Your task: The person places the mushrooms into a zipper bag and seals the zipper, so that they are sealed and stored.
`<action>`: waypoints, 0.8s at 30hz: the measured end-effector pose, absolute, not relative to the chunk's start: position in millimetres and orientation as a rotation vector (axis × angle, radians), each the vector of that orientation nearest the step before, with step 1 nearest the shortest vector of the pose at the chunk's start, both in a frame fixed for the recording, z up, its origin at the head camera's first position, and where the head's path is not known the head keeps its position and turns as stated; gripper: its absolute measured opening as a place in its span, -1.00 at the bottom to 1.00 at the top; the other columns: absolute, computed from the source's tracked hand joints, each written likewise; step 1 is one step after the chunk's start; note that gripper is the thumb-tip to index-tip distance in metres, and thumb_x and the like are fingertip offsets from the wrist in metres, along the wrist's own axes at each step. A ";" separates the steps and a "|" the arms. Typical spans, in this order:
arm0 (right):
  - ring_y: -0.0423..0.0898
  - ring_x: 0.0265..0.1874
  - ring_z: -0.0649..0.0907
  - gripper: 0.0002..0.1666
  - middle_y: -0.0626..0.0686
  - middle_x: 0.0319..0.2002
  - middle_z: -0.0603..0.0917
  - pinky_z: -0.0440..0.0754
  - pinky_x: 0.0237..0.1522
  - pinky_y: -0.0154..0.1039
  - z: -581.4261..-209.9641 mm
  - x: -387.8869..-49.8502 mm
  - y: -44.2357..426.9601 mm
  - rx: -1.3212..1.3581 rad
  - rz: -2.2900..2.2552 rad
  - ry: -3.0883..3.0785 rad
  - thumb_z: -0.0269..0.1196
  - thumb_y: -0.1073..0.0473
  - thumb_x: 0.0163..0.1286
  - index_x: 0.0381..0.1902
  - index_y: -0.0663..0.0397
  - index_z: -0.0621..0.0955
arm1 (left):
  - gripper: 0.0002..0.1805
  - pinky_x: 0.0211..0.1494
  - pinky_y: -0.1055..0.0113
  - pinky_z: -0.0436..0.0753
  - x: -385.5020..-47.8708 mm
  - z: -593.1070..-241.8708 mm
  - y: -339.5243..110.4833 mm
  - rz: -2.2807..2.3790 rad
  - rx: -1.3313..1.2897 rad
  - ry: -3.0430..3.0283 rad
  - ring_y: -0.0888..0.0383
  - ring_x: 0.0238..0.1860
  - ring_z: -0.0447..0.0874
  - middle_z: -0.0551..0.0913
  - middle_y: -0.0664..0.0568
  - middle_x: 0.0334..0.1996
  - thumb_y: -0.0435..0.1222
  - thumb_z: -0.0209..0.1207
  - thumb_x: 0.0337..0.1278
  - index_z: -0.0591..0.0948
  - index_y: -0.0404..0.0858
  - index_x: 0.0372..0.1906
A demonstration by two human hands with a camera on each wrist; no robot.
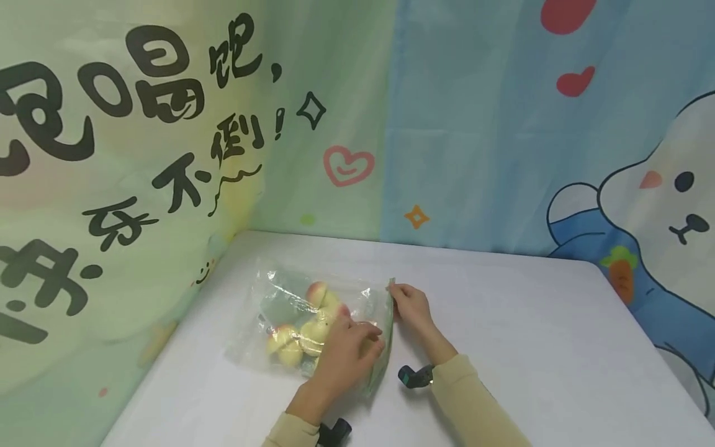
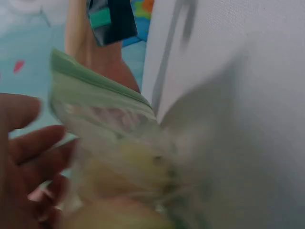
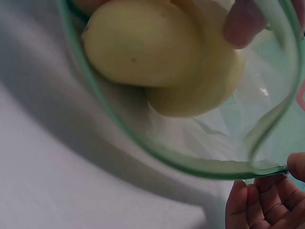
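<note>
A clear zip bag (image 1: 357,292) with a green zip edge lies on the table, holding several pale yellow fruits (image 1: 313,335) with a red blush. At the far corner of its mouth, my right hand (image 1: 413,307) pinches the zip edge. My left hand (image 1: 349,347) is above the near part of the bag, its fingers loosely bent. In the left wrist view, those fingers (image 2: 43,148) are apart beside the bag (image 2: 105,100). The right wrist view looks into the gaping mouth, onto yellow fruits (image 3: 143,43); my right hand (image 3: 267,205) holds the corner there.
Both wrists carry a small black camera (image 1: 414,376). The white table (image 1: 530,335) stretches to the right and back. Printed curtains (image 1: 463,124) hang behind it and along the left side.
</note>
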State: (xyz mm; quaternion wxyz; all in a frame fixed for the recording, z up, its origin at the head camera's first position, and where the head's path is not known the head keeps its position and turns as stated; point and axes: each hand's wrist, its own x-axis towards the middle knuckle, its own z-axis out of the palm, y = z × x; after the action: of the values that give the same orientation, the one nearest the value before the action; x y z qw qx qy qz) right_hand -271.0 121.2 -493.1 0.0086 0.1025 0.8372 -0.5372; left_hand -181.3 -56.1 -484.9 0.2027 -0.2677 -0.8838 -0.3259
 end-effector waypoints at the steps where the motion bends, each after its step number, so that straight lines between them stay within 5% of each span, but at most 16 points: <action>1: -0.12 -0.38 0.61 -0.47 0.13 -0.22 0.69 0.60 -0.33 -0.31 -491.9 -272.3 120.8 0.304 -1.670 2.639 0.05 -0.10 0.49 0.07 0.22 0.62 | -0.83 0.06 0.24 0.51 -182.0 -482.1 -55.9 -0.851 -0.779 -2.507 0.23 -0.27 0.45 0.67 0.20 -0.35 -0.13 0.28 0.14 0.71 -0.08 -0.21; 10: -0.15 -0.41 0.64 -0.51 0.14 -0.24 0.69 0.66 -0.34 -0.32 -478.7 -278.2 124.3 0.289 -1.721 2.617 0.07 -0.06 0.48 0.06 0.19 0.64 | -0.80 -0.27 0.45 0.46 -214.3 -434.0 -55.9 -0.777 -0.922 -2.697 0.27 -0.36 0.43 0.70 0.24 -0.35 -0.16 0.16 0.29 0.73 -0.08 -0.13; 17: -0.08 -0.32 0.64 -0.53 0.15 -0.25 0.68 0.69 -0.33 -0.29 -474.2 -274.9 127.6 0.256 -1.776 2.587 0.09 -0.04 0.47 0.06 0.20 0.65 | -0.79 -0.07 0.27 0.59 -273.2 -398.7 -44.3 -0.769 -0.898 -2.772 0.13 -0.10 0.59 0.71 0.10 -0.15 -0.27 0.16 0.31 0.69 -0.16 -0.04; 24: -0.12 -0.38 0.63 -0.51 0.13 -0.32 0.68 0.67 -0.36 -0.33 -469.5 -270.3 117.9 0.249 -1.787 2.587 0.12 -0.08 0.46 0.01 0.22 0.67 | -0.67 0.15 0.09 0.52 -311.1 -413.7 -33.0 -0.656 -0.808 -3.061 0.03 0.09 0.52 0.66 0.05 0.02 -0.16 0.06 0.41 0.60 -0.11 0.17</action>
State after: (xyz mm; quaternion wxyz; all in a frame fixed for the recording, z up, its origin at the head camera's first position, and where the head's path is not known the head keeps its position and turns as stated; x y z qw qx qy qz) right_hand -270.3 117.9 -469.5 -0.0061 0.0790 0.8201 -0.5667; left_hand -311.1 -33.0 -413.7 -0.0459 -0.2497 -0.9457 -0.2028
